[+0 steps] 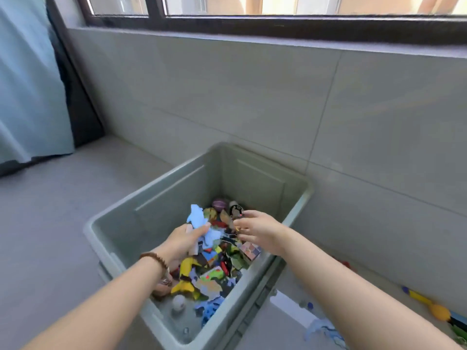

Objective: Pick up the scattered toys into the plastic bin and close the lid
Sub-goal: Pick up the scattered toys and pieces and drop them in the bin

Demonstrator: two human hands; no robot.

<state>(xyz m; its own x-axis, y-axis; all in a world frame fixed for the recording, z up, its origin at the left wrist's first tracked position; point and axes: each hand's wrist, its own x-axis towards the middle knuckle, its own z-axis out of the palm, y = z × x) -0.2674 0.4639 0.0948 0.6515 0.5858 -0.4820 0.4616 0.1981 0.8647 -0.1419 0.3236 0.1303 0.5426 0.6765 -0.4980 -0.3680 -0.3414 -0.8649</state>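
A pale green plastic bin (pixel 161 188) stands open on the floor by the tiled wall, with several small toys piled in its bottom. My left hand (pixel 183 242) reaches into the bin and grips a light blue dolphin-shaped toy (pixel 198 219). My right hand (pixel 257 232) is also over the pile, fingers curled around small dark pieces near a black penguin figure (pixel 235 210). A yellow banana-like toy (pixel 185 276) and a white ball (pixel 178 302) lie lower in the pile. No lid is in view.
On the floor to the right of the bin lie a yellow and blue toy stick (pixel 427 303), a blue toy (pixel 324 329) and a red piece (pixel 345 262). A blue curtain (pixel 30 84) hangs at the left. Grey floor stretches to the left.
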